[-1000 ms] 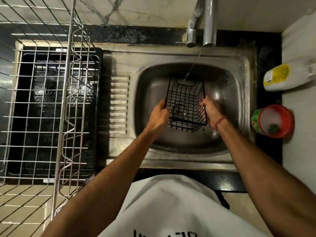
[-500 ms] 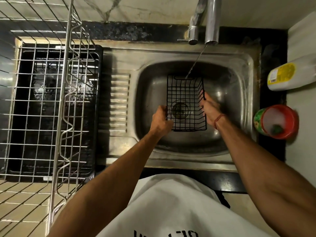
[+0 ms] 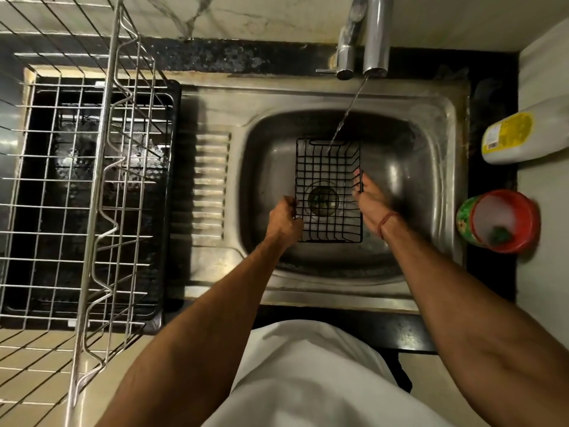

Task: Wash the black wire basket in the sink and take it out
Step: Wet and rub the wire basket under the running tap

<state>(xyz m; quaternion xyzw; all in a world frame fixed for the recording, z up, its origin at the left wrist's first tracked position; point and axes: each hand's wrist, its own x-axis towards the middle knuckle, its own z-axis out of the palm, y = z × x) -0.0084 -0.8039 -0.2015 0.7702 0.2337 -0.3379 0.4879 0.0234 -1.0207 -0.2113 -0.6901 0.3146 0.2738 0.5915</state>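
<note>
1. Grip first: the left hand (image 3: pixel 284 220) has its fingers curled round the left rim of the black wire basket (image 3: pixel 328 189), a proper hold. The right hand (image 3: pixel 368 197) is up against the right side with its fingertips on the wires; looks like it's pinching the rim, though the blur makes it hard to say how firmly.

2. The basket sits low in the steel sink (image 3: pixel 440 167), open side up, right over the drain (image 3: pixel 323 199), which shows through the mesh.

3. The faucet (image 3: pixel 374 38) is running a thin slanted stream (image 3: pixel 348 112) that lands on the far end of the basket. So this reads as mid-rinse, not yet the lift-out.

4. What could go wrong from here:
   - Wet wire is slippery. If the right hand really is just fingertips, the basket could twist out of it and clang down into the bowl.
   - The stream only reaches the far end, so the near half may never get rinsed unless the basket gets moved or tilted under it.
   - Water bouncing off the wires could spray over the rim toward the white bottle (image 3: pixel 523 134) and the red-rimmed tub (image 3: pixel 500 221) on the right.
   - Lifting out to the left, a corner could snag the steel dish rack (image 3: pixel 92 186) beside the sink.
</note>
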